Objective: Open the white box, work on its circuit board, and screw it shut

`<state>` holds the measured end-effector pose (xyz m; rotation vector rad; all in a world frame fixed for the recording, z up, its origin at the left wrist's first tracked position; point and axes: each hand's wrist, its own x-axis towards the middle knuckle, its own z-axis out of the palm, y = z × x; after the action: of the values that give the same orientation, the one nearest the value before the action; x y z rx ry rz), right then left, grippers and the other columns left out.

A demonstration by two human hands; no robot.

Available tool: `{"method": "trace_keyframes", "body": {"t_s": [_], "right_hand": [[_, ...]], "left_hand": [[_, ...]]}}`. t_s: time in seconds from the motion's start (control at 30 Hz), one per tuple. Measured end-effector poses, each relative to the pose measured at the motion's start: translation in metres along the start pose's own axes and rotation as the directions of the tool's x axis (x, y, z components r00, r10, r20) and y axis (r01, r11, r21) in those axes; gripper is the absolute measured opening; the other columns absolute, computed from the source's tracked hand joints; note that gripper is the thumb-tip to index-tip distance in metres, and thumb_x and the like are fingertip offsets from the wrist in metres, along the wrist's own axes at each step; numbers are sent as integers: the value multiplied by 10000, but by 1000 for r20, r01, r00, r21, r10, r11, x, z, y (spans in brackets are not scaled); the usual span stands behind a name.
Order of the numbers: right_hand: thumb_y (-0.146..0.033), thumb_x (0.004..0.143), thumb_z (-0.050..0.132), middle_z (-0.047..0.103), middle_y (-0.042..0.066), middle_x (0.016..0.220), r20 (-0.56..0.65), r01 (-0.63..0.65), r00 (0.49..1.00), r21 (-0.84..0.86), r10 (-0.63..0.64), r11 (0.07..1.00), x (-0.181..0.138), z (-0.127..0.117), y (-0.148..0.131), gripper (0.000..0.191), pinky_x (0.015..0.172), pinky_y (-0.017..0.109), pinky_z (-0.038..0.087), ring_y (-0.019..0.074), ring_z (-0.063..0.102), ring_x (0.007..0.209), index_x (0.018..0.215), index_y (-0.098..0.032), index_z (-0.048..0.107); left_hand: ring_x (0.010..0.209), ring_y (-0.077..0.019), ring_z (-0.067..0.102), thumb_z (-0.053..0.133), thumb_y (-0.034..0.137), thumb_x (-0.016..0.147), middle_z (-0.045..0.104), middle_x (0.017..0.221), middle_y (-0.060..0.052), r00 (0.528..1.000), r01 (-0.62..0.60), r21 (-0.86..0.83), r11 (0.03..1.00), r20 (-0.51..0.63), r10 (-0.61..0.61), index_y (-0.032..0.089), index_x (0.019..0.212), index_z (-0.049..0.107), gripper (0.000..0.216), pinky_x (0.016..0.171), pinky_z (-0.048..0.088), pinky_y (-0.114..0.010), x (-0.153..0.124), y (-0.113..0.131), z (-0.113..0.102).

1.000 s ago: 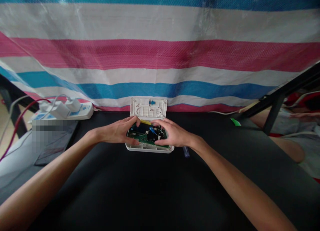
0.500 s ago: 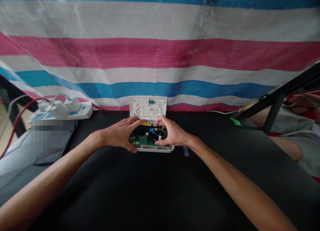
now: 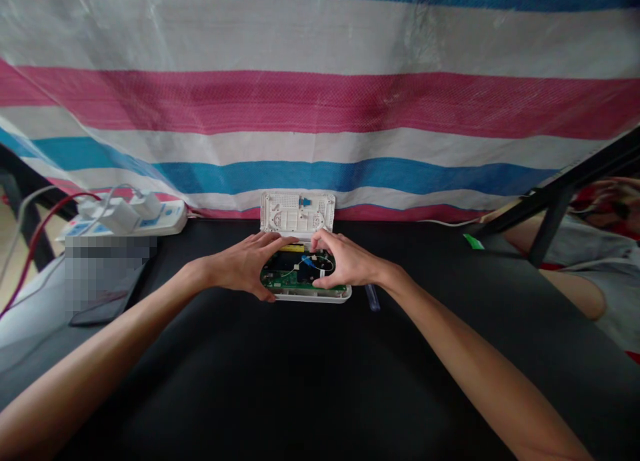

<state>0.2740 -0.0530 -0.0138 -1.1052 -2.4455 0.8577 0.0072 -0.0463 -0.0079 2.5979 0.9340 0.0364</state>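
The left hand [image 3: 245, 264] grasps the left end of the white casing [image 3: 315, 298] on the worktop [image 3: 310, 381]; the right hand [image 3: 353, 261] curves over the circuit board [image 3: 289, 282], its grip unclear.

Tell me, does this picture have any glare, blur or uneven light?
In the head view, pale glints show on the striped sheet, mainly upper left; there too, the black tabletop is dark mid-frame but paler at far left; also in the head view, blocky pixels cover part of a dark flat object, and fine details on the green circuit board look soft.
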Motion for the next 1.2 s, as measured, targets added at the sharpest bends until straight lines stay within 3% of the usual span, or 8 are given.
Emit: {"method": "trace_keyframes", "body": {"t_s": [0.2,0.63,0.97,1.2], "right_hand": [[-376,633,836,644,85,1120,9,-8,1000,27,8,1000,3,-1,2,605,910,415,496,291,638,1102,1069,-241,439],[-363,619,838,650,110,1104,36,-28,999,-86,31,996,8,-4,-7,613,923,419,462,309,633,1080,1081,-215,463],[-404,615,838,660,71,1041,62,-7,998,-65,11,998,11,-6,-3,611,884,391,456,274,635,1003,1053,-219,456],[-399,720,789,623,89,1196,28,8,1000,-156,-3,988,-2,1,-6,562,971,420,424,276,581,1116,1163,-226,489]], "left_hand": [[1360,-363,391,839,476,589,415,1452,-144,1000,-22,4,1000,6,22,224,1507,259,1115,1137,305,-454,1,0,-2],[1373,-403,364,849,465,566,402,1441,-163,999,-43,26,999,-6,43,191,1480,320,1092,1159,286,-493,3,-3,2],[1352,-357,392,844,434,584,407,1429,-132,999,-46,22,999,-8,47,209,1457,331,1037,1143,326,-462,3,1,-2],[1342,-365,402,849,480,569,430,1401,-139,999,-43,33,999,-18,43,191,1451,335,1061,1136,327,-470,3,0,1]]}}
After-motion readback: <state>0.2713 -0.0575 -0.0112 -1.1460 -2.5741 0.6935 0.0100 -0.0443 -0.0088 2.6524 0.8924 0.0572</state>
